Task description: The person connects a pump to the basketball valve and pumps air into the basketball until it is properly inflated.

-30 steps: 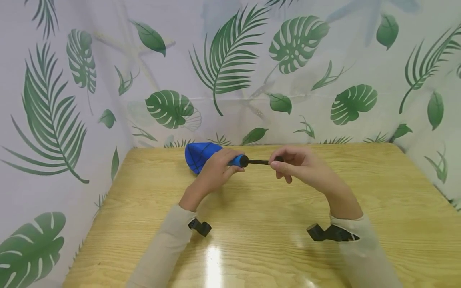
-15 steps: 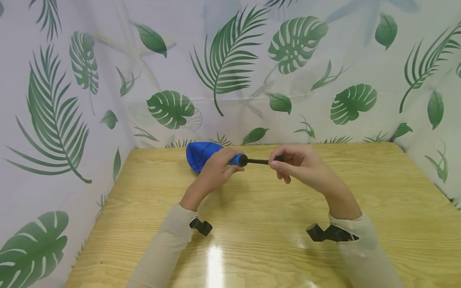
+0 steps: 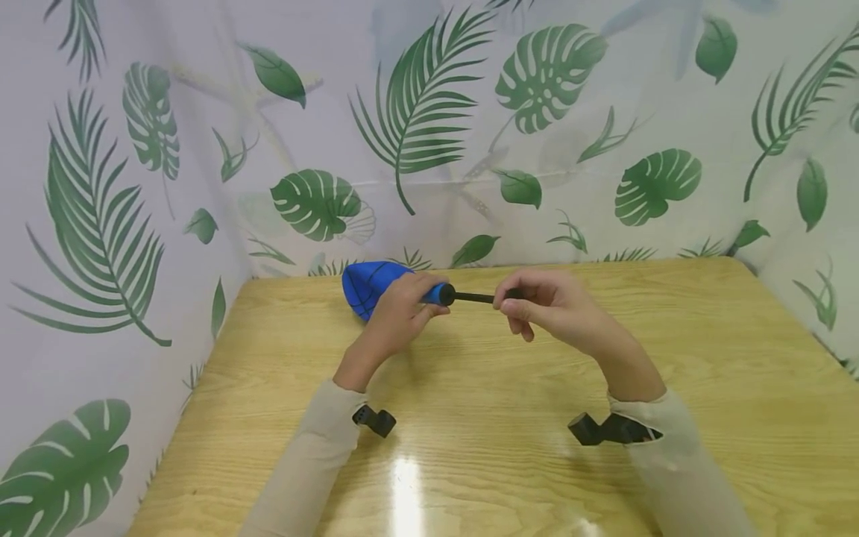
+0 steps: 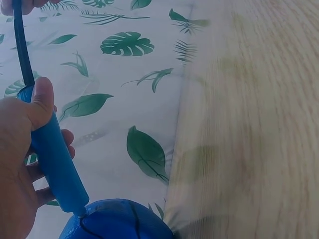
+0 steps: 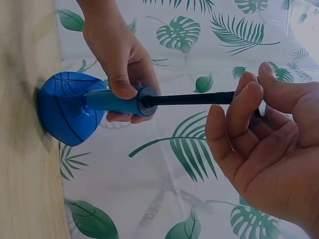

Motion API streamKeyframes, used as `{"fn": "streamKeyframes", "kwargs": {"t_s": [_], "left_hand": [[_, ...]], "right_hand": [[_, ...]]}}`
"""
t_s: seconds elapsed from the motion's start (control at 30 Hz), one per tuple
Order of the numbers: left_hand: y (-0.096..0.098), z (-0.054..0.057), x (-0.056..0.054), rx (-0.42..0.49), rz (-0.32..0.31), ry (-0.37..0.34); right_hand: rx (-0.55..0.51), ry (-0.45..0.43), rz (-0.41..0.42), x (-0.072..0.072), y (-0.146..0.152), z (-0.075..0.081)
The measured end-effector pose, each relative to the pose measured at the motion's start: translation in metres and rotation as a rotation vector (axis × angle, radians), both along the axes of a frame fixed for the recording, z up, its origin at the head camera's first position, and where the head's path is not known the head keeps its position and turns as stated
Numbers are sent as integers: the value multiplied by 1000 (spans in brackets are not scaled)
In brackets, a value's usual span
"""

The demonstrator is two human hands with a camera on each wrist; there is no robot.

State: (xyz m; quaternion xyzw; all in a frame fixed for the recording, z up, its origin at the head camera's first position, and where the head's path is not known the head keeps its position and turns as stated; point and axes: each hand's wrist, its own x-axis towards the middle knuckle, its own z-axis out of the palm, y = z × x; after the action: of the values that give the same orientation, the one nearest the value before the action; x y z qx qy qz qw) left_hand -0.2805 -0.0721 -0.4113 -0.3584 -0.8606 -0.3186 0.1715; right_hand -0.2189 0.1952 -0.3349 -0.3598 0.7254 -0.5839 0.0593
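Note:
A blue ball [image 3: 365, 287] with black lines, its shape dented and uneven, lies near the table's back edge in the head view. A blue hand pump [image 4: 60, 164] is joined to it by its narrow tip, seen in the left wrist view. My left hand [image 3: 399, 309] wraps round the pump's barrel, thumb near its black-capped end. From that end the black rod [image 5: 194, 99] stands drawn out. My right hand [image 3: 553, 306] pinches the black handle at the rod's far end between thumb and fingers; its fingers partly hide the handle.
The wood-grain table [image 3: 496, 418] spreads below both forearms. Close behind it hangs a white cloth [image 3: 429, 239] printed with green leaves, which also runs along the left and right sides. Each sleeve bears a black wrist camera [image 3: 376, 421].
Both hands have shifted slightly left in the head view, along with the pump. Their grips stay the same, and the rod remains drawn out.

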Motion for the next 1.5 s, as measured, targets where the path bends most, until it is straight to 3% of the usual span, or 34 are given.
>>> {"fn": "streamKeyframes", "kwargs": {"t_s": [0.23,0.5,0.7,0.93,1.1,1.27,1.5], "left_hand": [[4,-2,2,12,-6,44],[10,-6,6,-64,-17,104],[14,-7,8,-83,-33,108],[12,-5,9,-72,-54,41],[10,-3,9,-50,-60,3],[6,-2,5,-27,-21,11],[6,0,4,-8,-49,-25]], "right_hand": [[27,-48,12,-10,-9,-13],[62,-202,-22,-25,-25,-44],[62,-213,-35,-27,-31,-53],[100,-210,-33,-24,-28,-45],[122,-188,-37,-19,-17,-29],[74,-106,-40,-7,0,-6],[28,3,30,4,10,10]]}}
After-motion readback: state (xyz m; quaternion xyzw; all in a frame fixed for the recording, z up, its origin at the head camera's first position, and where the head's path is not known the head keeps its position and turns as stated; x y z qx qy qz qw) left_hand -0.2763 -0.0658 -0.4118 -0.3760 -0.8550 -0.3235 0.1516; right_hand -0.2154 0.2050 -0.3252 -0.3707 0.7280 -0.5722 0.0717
